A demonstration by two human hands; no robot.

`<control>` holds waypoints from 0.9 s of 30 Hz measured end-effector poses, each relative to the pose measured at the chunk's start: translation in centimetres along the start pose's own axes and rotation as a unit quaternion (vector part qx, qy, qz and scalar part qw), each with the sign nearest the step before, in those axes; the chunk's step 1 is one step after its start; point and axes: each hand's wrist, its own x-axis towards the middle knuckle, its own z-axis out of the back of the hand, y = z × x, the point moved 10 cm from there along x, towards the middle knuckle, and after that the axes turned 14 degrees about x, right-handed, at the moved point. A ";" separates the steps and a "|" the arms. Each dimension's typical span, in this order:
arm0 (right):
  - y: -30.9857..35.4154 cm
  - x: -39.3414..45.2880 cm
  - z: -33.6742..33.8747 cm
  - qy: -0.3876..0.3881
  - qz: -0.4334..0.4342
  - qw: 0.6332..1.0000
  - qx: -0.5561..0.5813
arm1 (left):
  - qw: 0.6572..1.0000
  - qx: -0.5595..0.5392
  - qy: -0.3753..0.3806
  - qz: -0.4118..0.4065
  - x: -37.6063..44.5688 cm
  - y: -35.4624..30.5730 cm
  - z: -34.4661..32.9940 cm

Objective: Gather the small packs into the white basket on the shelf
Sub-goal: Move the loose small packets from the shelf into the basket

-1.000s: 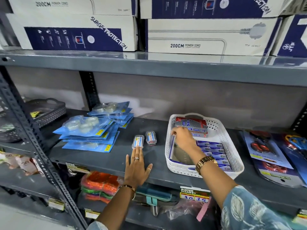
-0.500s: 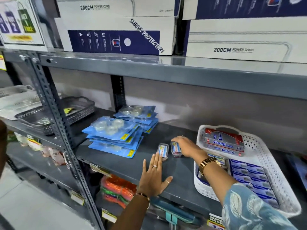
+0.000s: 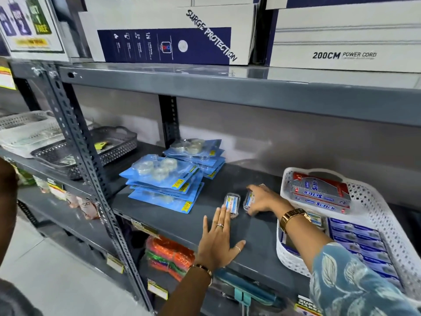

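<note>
Clear small pack [image 3: 248, 200] gripped by curled right hand [image 3: 262, 200], left hand [image 3: 217, 241] flat, fingertips [image 3: 224, 209] touching second pack [image 3: 232, 204]

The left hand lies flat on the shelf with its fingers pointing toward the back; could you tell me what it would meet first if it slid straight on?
The left hand would meet the small clear pack first; its fingertips already seem to touch that pack's near edge.
</note>
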 end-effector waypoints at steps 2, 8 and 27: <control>0.3 -0.5 1.1 -0.043 0.017 0.998 0.029 | 1.000 0.009 -0.001 0.001 0.0 0.1 -0.2; 1.1 -3.5 5.1 -0.160 0.046 0.983 0.076 | 0.999 0.031 0.004 0.005 0.1 0.1 -0.3; -9.7 -15.9 7.1 -0.274 -0.172 0.939 0.119 | 0.999 0.049 0.021 0.001 -1.4 -5.9 0.8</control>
